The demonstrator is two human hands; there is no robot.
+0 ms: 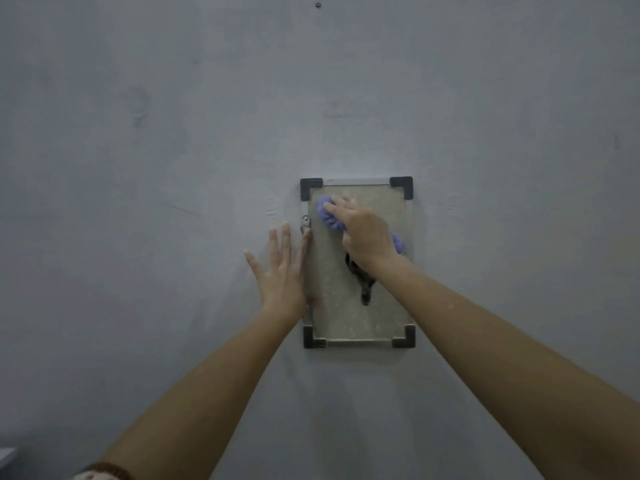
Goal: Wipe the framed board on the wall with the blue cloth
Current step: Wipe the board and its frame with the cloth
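A small framed board (388,313) hangs upright on the grey wall, beige inside, with black corner pieces and a thin metal frame. My right hand (363,233) holds the bunched blue cloth (327,216) against the board's upper left part; a bit of cloth also sticks out to the right of the hand. My left hand (282,271) lies flat with straight fingers on the wall, touching the board's left edge. A dark mark (365,289) shows on the board just below my right wrist.
A small metal bracket (305,223) sits on the board's left edge near my left fingertips. A dark screw or hole (318,4) is high up on the wall (156,150). A pale object's corner (7,457) shows at the lower left.
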